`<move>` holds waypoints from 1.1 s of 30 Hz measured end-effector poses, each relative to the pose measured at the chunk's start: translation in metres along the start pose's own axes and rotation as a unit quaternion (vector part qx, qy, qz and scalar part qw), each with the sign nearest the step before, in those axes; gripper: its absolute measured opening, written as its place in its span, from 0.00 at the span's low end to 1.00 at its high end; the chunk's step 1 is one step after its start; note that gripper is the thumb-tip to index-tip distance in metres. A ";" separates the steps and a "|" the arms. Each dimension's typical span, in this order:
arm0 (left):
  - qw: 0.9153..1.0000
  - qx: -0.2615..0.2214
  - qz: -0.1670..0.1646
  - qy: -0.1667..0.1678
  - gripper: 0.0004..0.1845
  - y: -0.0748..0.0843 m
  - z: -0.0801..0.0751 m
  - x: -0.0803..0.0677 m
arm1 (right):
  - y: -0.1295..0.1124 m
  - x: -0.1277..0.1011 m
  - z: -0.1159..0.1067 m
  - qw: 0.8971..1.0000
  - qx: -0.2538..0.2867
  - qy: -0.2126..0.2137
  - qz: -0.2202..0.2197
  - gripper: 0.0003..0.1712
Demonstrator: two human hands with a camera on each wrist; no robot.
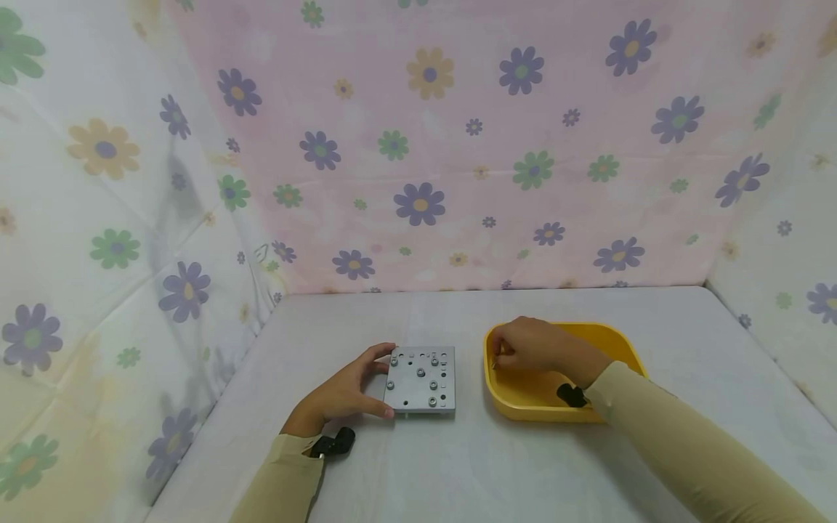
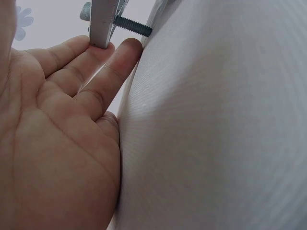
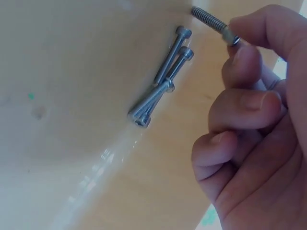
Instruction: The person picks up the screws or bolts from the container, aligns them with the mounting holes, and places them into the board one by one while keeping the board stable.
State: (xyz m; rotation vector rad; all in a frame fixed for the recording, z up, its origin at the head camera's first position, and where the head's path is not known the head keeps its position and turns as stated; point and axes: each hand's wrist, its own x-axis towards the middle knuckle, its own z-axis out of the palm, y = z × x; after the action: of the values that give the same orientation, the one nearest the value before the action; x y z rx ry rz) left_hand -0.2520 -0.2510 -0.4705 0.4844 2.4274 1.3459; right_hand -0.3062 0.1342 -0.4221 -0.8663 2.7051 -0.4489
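In the head view, a square silver metal plate (image 1: pixel 415 392) stands on the table, with several socket-head screws (image 1: pixel 421 373) in its holes. My left hand (image 1: pixel 346 388) holds the plate at its left side, thumb at the near corner and forefinger at the far one. A threaded screw end (image 2: pixel 134 26) sticks out beneath the plate in the left wrist view. My right hand (image 1: pixel 536 345) is inside the yellow tray (image 1: pixel 543 414), pinching a short screw (image 3: pixel 210 20) near its head between thumb and forefinger. Several loose screws (image 3: pixel 169 58) lie in the tray.
The tray stands to the right of the plate on a white-covered table (image 1: pixel 418 472). Flowered cloth (image 1: pixel 458 160) hangs behind and at both sides. A black wrist device (image 1: pixel 336 442) sits at the left cuff, near the tabletop.
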 end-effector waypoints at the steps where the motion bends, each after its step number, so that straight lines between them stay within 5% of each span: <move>1: 1.000 -0.001 -0.001 0.000 0.66 0.000 0.000 0.000 | 0.000 0.001 0.001 1.000 -0.003 0.003 -0.003 0.04; 21: 1.000 -0.005 0.001 -0.006 0.66 -0.001 0.000 0.000 | 0.000 -0.002 -0.001 1.000 0.027 0.001 0.015 0.03; 33: 1.000 0.000 0.001 -0.004 0.66 -0.003 0.000 0.001 | 0.006 -0.013 -0.012 0.997 0.062 0.036 -0.031 0.05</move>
State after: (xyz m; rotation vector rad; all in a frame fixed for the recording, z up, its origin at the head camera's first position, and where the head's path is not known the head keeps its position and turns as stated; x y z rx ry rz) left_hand -0.2534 -0.2518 -0.4728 0.4926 2.4212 1.3422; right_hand -0.3033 0.1493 -0.4109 -0.9169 2.6871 -0.6674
